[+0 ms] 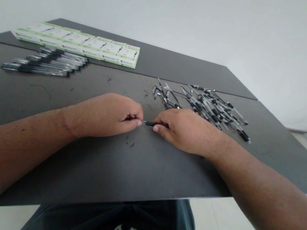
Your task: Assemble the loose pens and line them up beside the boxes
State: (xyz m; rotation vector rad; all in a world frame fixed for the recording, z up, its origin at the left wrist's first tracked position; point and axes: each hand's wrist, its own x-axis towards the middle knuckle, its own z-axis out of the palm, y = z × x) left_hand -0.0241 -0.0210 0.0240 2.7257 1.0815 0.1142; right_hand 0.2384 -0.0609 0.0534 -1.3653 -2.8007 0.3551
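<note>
A pen (149, 123) with a black grip lies level between my two hands, over the middle of the grey table. My right hand (188, 130) pinches it at the black part, fingers curled round it. At the pen's other end, my left hand (113, 117) has thumb and finger pressed together at the tip. The rest of the pen is hidden inside my fists. Just beyond my right hand is a loose heap of pen parts (213, 108), with clear barrels, black grips and thin refills mixed together.
Whole pens (47, 64) lie in a neat bundle at the left. Behind them stands a row of white and green boxes (94, 50) with pens pictured on top. Dark marks spot the table (100, 172), and its near edge runs close to my lap.
</note>
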